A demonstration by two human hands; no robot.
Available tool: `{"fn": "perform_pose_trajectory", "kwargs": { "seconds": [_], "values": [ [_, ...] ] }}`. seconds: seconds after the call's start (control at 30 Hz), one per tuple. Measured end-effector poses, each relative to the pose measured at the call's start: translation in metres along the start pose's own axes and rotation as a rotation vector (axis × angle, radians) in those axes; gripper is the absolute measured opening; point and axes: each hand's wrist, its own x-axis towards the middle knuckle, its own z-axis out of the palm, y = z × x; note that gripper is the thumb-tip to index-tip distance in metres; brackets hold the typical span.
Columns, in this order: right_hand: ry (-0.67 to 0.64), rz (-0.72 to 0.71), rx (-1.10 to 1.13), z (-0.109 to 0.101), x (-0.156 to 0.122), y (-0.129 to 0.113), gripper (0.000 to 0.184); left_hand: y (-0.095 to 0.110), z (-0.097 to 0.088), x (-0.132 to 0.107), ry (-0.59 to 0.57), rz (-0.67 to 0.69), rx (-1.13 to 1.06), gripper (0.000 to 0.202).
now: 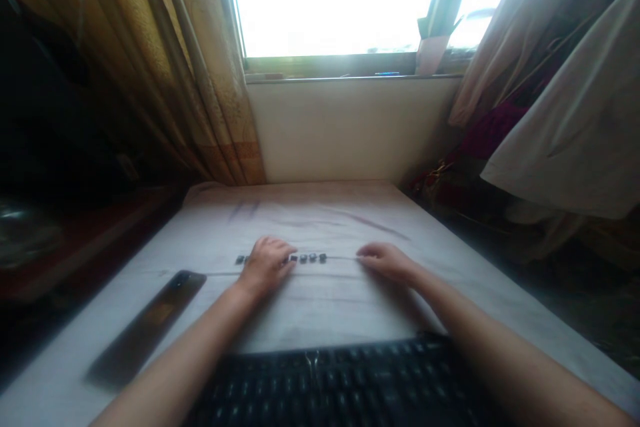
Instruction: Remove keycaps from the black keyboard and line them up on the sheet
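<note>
A row of small black keycaps lies on the white cloth in front of me. My left hand rests over the row's left part and hides several of them. One keycap shows between its thumb and index fingertip. Right of the row, apart from it, my right hand sits low over the cloth with its fingers pressed together. Whatever its fingertips hold, if anything, is too small to see. Nearest to me is a black keyboard, and a thin forked wire piece lies on its upper edge.
A dark smartphone lies on the left of the cloth-covered table. Beyond the table are a wall and a bright window. Yellow curtains hang at left, and pale hanging cloth at right.
</note>
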Motion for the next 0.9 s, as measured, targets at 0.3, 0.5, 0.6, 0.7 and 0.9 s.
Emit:
{"fn": "perform_pose_trajectory", "kwargs": {
  "seconds": [0.3,0.5,0.6,0.7,0.9],
  "values": [
    [-0.018,-0.211,-0.298,0.046,0.025,-0.045,0.031,-0.037,-0.034,-0.046,0.091,-0.05,0.057,0.019],
    [-0.01,-0.25,-0.408,0.049,0.027,-0.048,0.017,-0.019,-0.023,-0.037,0.04,0.002,0.047,0.018],
    [0.007,-0.242,-0.427,0.05,0.027,-0.048,0.018,-0.007,-0.012,-0.024,0.027,0.029,0.051,0.018],
    [0.02,-0.235,-0.431,0.052,0.027,-0.049,0.018,0.0,-0.006,-0.013,0.024,0.04,0.068,0.016],
    [0.033,-0.223,-0.4,0.051,0.025,-0.049,0.026,0.007,-0.001,0.0,-0.002,0.059,0.11,0.01]
  ]
}}
